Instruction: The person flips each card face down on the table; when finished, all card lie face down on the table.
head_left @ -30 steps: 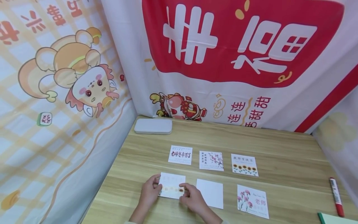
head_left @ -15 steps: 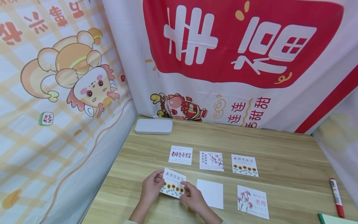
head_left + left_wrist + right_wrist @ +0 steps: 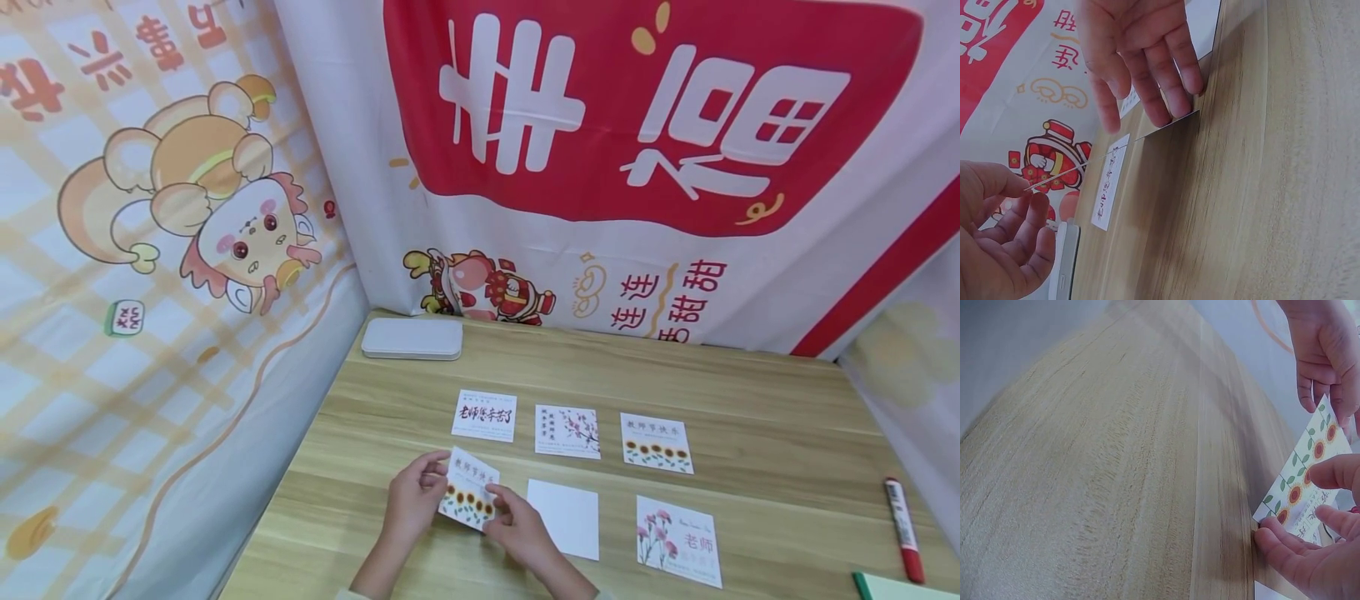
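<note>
A square card printed with sunflowers and Chinese writing (image 3: 471,492) is tilted up above the table in the head view. My left hand (image 3: 414,497) pinches its left edge between thumb and fingertips; the left wrist view shows that card almost edge-on, as a thin line. At the card's right side is my right hand (image 3: 517,529), its fingers fairly straight. In the right wrist view, one digit lies over the printed sunflowers while other fingertips touch the card's lower edge. To the right of that hand lies a blank white card (image 3: 566,521).
Behind the hands lie a card with red writing (image 3: 483,415), a blossom card (image 3: 567,432) and another sunflower card (image 3: 657,442). A pink flower card (image 3: 678,540), a red-capped marker (image 3: 903,529) and a green-edged item (image 3: 900,587) are rightward. A white tin (image 3: 412,338) stands back left.
The sunflower card has been raised from nearly flat to a tilt, so its print shows clearly. My left hand has moved slightly up and right with its edge; my right hand has barely moved.
</note>
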Motion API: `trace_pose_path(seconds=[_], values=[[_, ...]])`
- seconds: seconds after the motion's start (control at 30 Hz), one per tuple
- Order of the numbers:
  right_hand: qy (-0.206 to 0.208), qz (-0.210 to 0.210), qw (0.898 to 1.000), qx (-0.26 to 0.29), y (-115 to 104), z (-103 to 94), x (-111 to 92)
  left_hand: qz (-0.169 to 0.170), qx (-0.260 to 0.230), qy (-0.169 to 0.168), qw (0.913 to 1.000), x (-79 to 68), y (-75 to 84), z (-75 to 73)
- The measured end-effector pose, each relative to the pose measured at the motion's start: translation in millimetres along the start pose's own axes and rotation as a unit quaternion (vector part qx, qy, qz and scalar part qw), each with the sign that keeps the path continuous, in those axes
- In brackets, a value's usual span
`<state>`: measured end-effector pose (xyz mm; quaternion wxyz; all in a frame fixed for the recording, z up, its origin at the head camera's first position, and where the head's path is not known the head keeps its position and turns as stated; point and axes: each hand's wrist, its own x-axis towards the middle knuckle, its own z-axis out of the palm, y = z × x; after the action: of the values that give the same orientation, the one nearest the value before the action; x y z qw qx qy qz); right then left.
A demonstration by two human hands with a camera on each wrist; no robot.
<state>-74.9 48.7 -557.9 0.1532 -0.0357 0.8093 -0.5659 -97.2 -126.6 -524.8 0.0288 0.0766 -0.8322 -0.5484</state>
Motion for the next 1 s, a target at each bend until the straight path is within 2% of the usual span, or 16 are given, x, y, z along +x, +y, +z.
trace_pose_path(seconds=[0.13,0.27,0.43,0.5,0.6,0.77,1.0], values=[[-0.002,0.006,1.000,0.006,-1.2,-0.2,-0.2,0.004,-0.022,-0.013,0.9997,-1.0,-0.8,0.5],[-0.002,0.000,1.000,0.017,-1.5,-1.2,-0.4,0.007,-0.071,-0.034,0.9969,-1.9,-0.2,1.8],[-0.001,0.002,1.000,0.028,-1.3,-1.9,-0.1,-0.001,-0.119,-0.060,0.9911,-5.2,13.7,3.4],[-0.003,0.009,0.999,0.036,-1.5,-1.8,0.5,-0.005,-0.122,-0.067,0.9903,-5.4,15.5,5.5],[-0.004,0.017,0.999,0.049,-2.6,-2.3,1.1,-0.015,-0.131,-0.079,0.9881,-2.9,9.4,11.1],[0.001,0.012,0.997,0.074,-6.5,-3.3,-0.2,-0.028,-0.136,-0.101,0.9851,-3.0,6.7,16.9],[0.017,-0.006,0.994,0.109,-18.0,-7.3,-1.4,-0.017,-0.135,-0.110,0.9846,-6.9,9.3,23.6]])
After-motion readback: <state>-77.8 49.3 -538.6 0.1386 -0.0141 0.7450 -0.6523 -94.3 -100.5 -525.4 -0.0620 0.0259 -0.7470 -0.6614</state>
